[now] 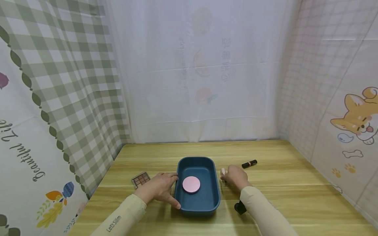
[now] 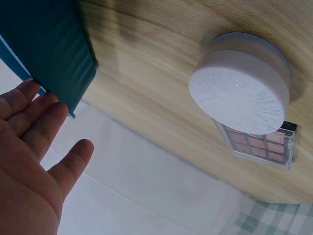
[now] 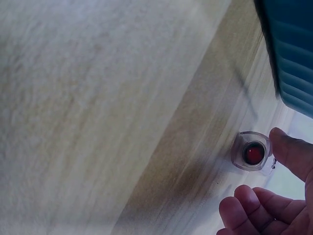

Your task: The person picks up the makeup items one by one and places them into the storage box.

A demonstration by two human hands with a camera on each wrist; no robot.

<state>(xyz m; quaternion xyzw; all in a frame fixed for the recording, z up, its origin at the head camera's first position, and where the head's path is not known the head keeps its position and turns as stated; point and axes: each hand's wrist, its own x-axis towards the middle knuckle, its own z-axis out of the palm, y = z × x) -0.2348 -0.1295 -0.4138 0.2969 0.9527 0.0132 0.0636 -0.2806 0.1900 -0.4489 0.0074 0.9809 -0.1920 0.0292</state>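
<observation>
A dark blue rectangular bin [image 1: 208,196] stands on the table with a round pink compact [image 1: 191,184] inside it. My left hand [image 1: 161,187] touches the bin's left rim, its fingers straight and the thumb near the front corner. Right of the bin, my right hand [image 1: 236,177] pinches a small clear bottle with a pale top [image 1: 223,171]. From the right wrist, the clear bottle [image 3: 253,152] shows its base with a red centre, the thumb against its side and the other fingers curled below. Part of the grip is hidden.
A black lipstick tube [image 1: 249,164] lies beyond the right hand. A black object [image 1: 240,207] is partly covered by the right sleeve. Left of the bin lies an eyeshadow palette [image 1: 141,179], near a white-lidded round jar [image 2: 239,93]. Curtains surround the wooden table.
</observation>
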